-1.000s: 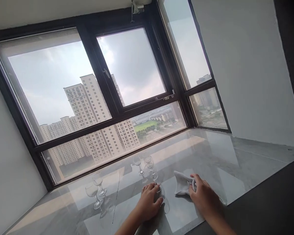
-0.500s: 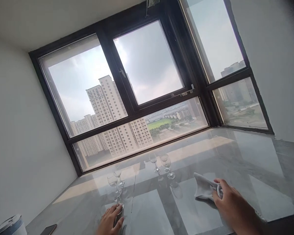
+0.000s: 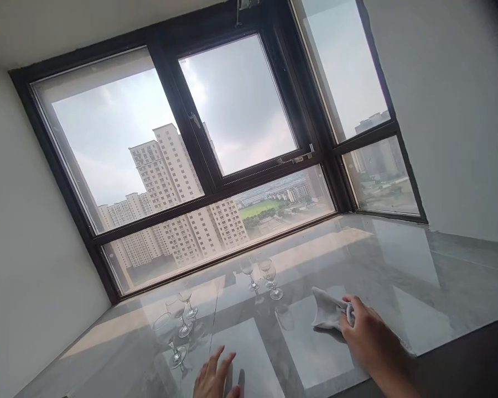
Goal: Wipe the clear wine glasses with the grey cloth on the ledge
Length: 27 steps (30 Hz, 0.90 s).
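My right hand (image 3: 367, 334) grips a crumpled light grey cloth (image 3: 327, 310) just above or on the glossy grey surface (image 3: 249, 342); I cannot tell if the cloth touches it. At the bottom edge, my left hand (image 3: 216, 373) is empty with its fingers apart. Left of it stands the nearest stemmed glass (image 3: 177, 356), upright and apart from the fingers. Two more stemmed glasses stand behind that one, a middle glass (image 3: 185, 329) and a farther glass (image 3: 191, 313). Farther back and to the right is a second cluster of clear stemmed glasses (image 3: 276, 292).
A dark-framed window (image 3: 209, 198) rises behind the surface, with a white wall (image 3: 29, 249) at the left and another wall (image 3: 452, 132) at the right. The surface's front edge (image 3: 460, 337) runs along the lower right. Reflections lie across the surface.
My left hand has come off the nearest glass and moved right, its fingers lifted. My right hand still holds the cloth. The view has swung right, so the phone and white container have left it.
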{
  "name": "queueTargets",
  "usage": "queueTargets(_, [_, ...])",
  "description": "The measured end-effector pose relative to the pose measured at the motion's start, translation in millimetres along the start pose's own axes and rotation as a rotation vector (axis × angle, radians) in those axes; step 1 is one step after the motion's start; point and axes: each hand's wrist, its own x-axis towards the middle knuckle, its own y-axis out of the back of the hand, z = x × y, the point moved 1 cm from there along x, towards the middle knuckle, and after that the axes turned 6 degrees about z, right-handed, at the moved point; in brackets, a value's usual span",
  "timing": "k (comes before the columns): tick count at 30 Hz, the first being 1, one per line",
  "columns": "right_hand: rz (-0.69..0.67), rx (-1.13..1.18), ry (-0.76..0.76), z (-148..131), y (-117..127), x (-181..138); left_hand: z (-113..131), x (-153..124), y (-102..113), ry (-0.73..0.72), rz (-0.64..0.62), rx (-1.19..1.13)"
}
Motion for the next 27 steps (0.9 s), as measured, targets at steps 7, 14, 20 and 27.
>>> queueTargets(7, [-0.004, 0.013, -0.023, -1, 1, 0, 143, 82, 17, -0.229, -0.004, -0.165])
queueTargets(14, [0.028, 0.043, -0.013, 2, -1, 0, 176, 138, 13, -0.211, -0.004, -0.076])
queueTargets(20, [0.011, 0.031, -0.035, 1, 2, 0, 151, 123, 16, -0.237, 0.051, -0.038])
queueTargets(27, [-0.004, 0.048, -0.042, 6, -1, 1, 89, 103, 21, -0.098, 0.1, 0.053])
